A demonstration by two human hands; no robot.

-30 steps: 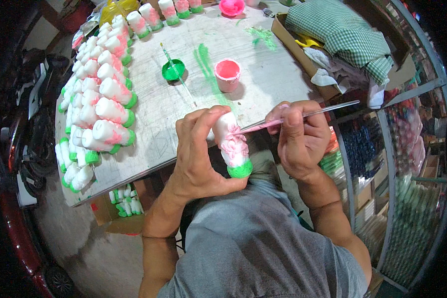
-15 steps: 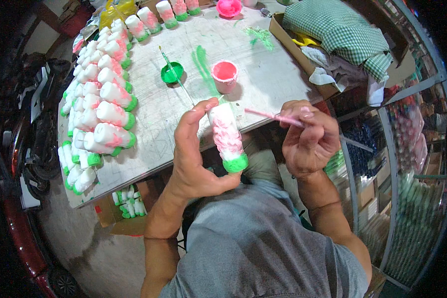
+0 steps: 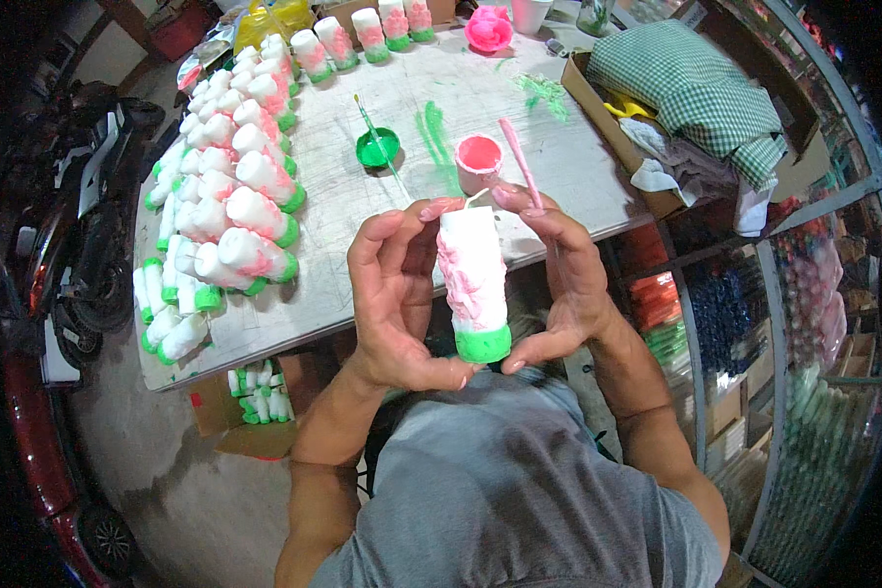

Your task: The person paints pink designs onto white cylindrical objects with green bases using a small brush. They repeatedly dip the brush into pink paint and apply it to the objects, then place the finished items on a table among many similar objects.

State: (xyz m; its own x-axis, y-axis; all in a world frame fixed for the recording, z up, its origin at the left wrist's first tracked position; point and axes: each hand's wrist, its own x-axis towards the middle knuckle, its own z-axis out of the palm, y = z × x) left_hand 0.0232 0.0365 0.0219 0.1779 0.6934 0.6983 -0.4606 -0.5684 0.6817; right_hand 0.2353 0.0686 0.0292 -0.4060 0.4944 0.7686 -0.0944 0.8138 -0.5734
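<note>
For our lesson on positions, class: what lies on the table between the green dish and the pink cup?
Green paint streaks lie between the green dish and the pink cup, on the table; the head view shows this.

Wht/pink/grn candle (image 3: 475,279) approx upright; brush (image 3: 520,162) tilted.

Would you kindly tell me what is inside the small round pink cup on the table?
Inside the small round pink cup is coral liquid, apparently paint. The liquid's surface hides its depth and the cup's bottom.
</note>
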